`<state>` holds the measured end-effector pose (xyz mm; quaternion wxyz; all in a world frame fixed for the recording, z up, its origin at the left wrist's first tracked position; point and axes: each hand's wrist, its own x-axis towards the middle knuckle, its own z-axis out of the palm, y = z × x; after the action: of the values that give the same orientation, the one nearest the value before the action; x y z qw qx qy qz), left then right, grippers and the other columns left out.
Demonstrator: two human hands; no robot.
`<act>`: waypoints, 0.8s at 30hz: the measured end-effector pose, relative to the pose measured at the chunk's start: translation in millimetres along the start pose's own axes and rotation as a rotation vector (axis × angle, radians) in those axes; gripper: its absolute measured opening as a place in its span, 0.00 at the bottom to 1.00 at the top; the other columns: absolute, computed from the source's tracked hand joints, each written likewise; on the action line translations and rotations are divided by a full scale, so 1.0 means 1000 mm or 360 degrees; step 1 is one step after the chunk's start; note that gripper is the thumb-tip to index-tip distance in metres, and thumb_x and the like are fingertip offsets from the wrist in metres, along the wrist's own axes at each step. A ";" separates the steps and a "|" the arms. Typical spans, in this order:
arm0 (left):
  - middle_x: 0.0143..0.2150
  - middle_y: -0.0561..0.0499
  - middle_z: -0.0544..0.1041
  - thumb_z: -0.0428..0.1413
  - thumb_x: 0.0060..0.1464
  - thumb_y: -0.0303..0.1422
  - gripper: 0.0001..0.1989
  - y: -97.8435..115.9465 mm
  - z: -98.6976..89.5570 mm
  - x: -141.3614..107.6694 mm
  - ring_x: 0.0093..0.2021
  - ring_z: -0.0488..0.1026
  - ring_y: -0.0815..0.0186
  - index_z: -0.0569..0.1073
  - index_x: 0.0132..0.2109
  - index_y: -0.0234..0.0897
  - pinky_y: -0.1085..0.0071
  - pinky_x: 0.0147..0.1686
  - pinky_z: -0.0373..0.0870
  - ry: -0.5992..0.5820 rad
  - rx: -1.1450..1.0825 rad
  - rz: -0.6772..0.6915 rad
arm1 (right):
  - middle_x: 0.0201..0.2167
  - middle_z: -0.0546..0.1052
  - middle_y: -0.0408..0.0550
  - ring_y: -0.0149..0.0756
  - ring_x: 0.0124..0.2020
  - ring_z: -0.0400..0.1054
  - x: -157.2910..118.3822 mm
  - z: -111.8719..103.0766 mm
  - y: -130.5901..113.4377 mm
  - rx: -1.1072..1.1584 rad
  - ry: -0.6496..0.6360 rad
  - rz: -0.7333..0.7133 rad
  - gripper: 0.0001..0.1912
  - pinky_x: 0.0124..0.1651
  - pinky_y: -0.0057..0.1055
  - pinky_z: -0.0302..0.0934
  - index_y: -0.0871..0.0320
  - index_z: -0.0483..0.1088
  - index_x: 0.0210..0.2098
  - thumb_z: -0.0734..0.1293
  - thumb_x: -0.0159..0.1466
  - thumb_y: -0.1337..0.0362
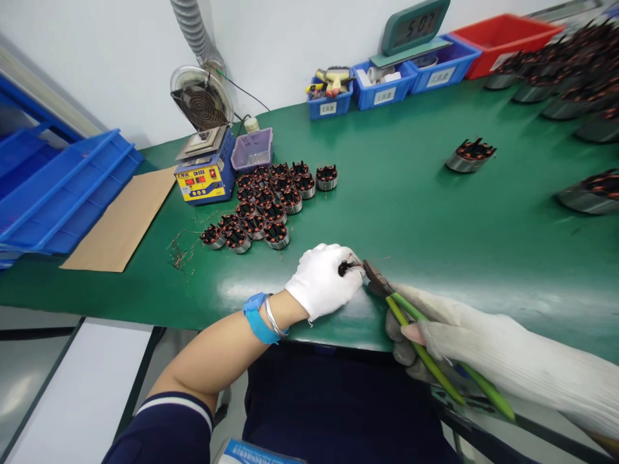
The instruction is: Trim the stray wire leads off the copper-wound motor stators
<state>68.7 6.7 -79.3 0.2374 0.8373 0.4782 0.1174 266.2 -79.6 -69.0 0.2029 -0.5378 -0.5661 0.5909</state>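
My left hand [329, 280], in a white glove, is closed around a motor stator [344, 268], of which only a dark bit shows between the fingers. Green-handled pliers [403, 309] are gripped in my gloved right hand [425, 335], their jaws at the stator's right side, by my left fingertips. Up and left of my left hand stand several stators [264, 200] with copper coils and black tops, grouped together. A single stator [471, 156] sits apart on the right of the green table [387, 193].
Wire scraps [178, 256] lie left of the grouped stators. Behind are a blue-yellow device [206, 177], a purple tray [252, 149], blue tool boxes [330, 105] and a red bin [505, 42]. More stators [575, 77] crowd the right; blue crates [68, 193] stand left.
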 end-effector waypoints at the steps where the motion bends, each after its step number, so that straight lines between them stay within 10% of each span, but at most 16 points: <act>1: 0.41 0.48 0.82 0.57 0.61 0.37 0.06 0.000 0.000 0.000 0.48 0.77 0.54 0.77 0.38 0.42 0.59 0.51 0.75 -0.0001 -0.0002 0.0001 | 0.26 0.78 0.50 0.43 0.25 0.73 0.000 0.002 -0.002 0.0163 -0.0058 0.0160 0.39 0.25 0.35 0.70 0.58 0.63 0.67 0.64 0.62 0.46; 17: 0.42 0.49 0.81 0.57 0.60 0.36 0.06 0.002 -0.003 -0.001 0.49 0.77 0.56 0.77 0.39 0.41 0.59 0.54 0.75 -0.0089 0.0028 0.0039 | 0.32 0.83 0.50 0.49 0.31 0.78 0.000 -0.005 -0.010 -0.0579 -0.0011 0.0212 0.29 0.35 0.42 0.71 0.52 0.74 0.58 0.59 0.63 0.49; 24: 0.55 0.46 0.76 0.70 0.39 0.55 0.40 0.003 -0.027 -0.016 0.54 0.78 0.50 0.74 0.56 0.41 0.56 0.56 0.77 0.0035 0.0123 -0.0054 | 0.51 0.83 0.57 0.58 0.44 0.80 -0.011 -0.016 0.016 -0.1514 0.0417 -0.0129 0.33 0.35 0.47 0.73 0.52 0.71 0.67 0.57 0.67 0.50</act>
<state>51.9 -0.8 -54.2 0.2015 0.8363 0.4991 0.1041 290.1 -86.4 -75.3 0.0271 -0.6181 -0.7633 0.1860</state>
